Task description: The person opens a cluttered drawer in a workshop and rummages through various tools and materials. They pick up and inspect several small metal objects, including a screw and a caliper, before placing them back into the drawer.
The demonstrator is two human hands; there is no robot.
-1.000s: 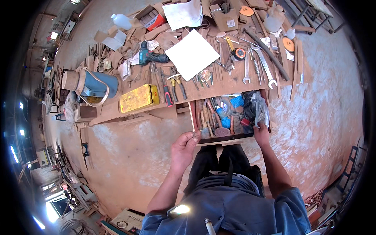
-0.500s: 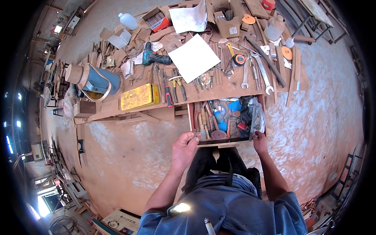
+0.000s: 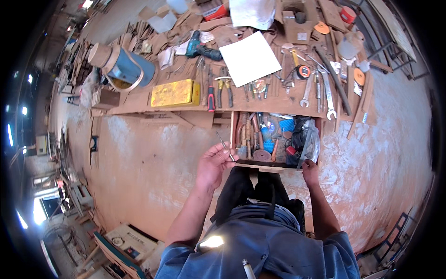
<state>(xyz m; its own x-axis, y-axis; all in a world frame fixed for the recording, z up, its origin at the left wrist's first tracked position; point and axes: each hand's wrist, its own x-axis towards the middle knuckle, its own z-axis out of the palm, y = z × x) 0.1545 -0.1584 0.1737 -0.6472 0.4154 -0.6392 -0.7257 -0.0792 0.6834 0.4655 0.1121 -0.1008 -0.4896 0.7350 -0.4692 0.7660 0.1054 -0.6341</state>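
Observation:
My left hand [image 3: 213, 162] pinches a thin metal rod [image 3: 220, 139], too small to name more exactly, just left of the open drawer [image 3: 278, 165]. My right hand [image 3: 310, 172] is closed on the drawer's front edge at its right corner. Beside its fingers, a flat grey strip [image 3: 306, 149] slants up along the drawer's right side. Inside lie several wooden-handled tools [image 3: 248, 135], a brown disc [image 3: 262, 155], blue mesh-like pieces [image 3: 287, 125] and a black plastic bag [image 3: 302, 130].
On the dusty bench lie a yellow tin [image 3: 174, 94], pliers [image 3: 225, 90], a cordless drill [image 3: 200, 49], a white sheet [image 3: 251, 59], spanners [image 3: 329, 95] and a tape measure [image 3: 303, 71]. A blue jug [image 3: 132, 69] stands at left. A machine box [image 3: 132, 242] sits on the floor behind.
My left hand has lifted away from the drawer's front left corner, raising the thin rod into clearer sight. My right hand stays at the drawer's right corner. The whole view has shifted slightly.

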